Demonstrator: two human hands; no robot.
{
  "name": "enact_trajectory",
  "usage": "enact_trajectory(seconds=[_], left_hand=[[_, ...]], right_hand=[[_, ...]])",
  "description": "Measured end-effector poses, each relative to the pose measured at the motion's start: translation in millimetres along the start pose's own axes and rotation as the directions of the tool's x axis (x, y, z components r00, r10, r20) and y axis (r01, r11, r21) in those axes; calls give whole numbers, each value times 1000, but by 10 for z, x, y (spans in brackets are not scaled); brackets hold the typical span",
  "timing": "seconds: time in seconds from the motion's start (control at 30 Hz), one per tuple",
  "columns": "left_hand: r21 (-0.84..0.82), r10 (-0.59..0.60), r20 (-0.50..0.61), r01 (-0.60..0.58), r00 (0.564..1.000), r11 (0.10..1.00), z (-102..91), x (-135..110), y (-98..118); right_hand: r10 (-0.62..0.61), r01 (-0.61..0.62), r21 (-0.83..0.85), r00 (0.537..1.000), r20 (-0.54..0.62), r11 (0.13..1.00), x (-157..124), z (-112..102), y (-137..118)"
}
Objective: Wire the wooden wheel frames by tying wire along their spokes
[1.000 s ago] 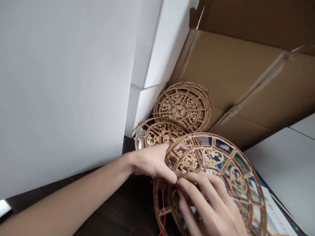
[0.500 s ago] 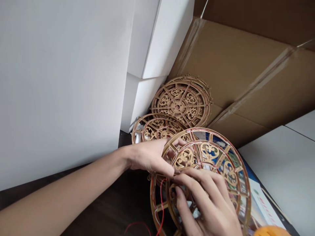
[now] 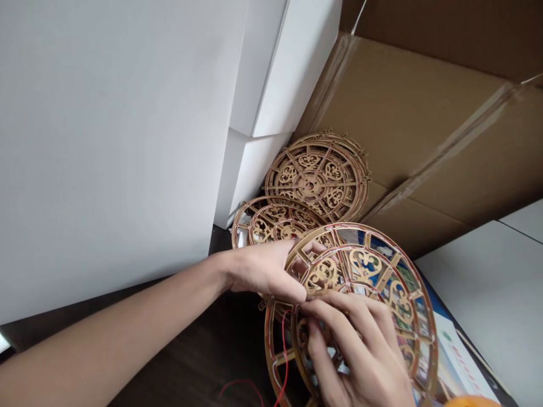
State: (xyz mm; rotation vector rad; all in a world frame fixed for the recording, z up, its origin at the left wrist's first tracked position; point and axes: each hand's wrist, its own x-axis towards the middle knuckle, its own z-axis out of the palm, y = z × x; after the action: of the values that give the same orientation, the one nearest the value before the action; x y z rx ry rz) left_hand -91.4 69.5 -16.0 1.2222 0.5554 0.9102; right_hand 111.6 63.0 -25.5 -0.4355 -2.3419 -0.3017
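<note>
A large round gold lattice frame (image 3: 399,260), with scroll ornaments and red wire laid along its rings, is tilted up in front of me. My left hand (image 3: 271,274) grips it from the left, thumb on the near face and fingers behind, visible through the openings. My right hand (image 3: 360,345) lies over its lower middle, fingers bent and fingertips pinched together beside my left thumb tip. A loose red wire (image 3: 285,350) hangs from that spot down the lower left part of the frame. What sits between the fingertips is mostly hidden.
Behind stands a stack of similar round frames (image 3: 318,175), with another frame (image 3: 254,217) lying in front of it. A cardboard box wall (image 3: 416,118) rises behind, white panels (image 3: 127,141) at left. A printed sheet (image 3: 460,362) and an orange object (image 3: 470,401) are lower right.
The whole view has shifted slightly, so hands and frames appear a little further right. My left grip and the right fingertips' pinch look nearly the same.
</note>
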Motion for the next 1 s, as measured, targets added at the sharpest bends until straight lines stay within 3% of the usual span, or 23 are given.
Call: enact_trajectory(seconds=[0.43, 0.73, 0.9, 1.0], left_hand=[[-92, 19, 100, -9, 995, 996, 18, -2, 10], [-92, 10, 67, -3, 998, 996, 2, -13, 27], [-83, -55, 31, 57, 998, 995, -23, -17, 18], [-71, -96, 11, 96, 995, 993, -17, -23, 22]], right_hand=[[-21, 22, -48, 1000, 4, 999, 3, 9, -47], [-37, 37, -58, 999, 8, 998, -4, -42, -39], [32, -53, -106, 980, -198, 993, -95, -204, 67], [40, -52, -72, 986, -165, 996, -115, -227, 109]])
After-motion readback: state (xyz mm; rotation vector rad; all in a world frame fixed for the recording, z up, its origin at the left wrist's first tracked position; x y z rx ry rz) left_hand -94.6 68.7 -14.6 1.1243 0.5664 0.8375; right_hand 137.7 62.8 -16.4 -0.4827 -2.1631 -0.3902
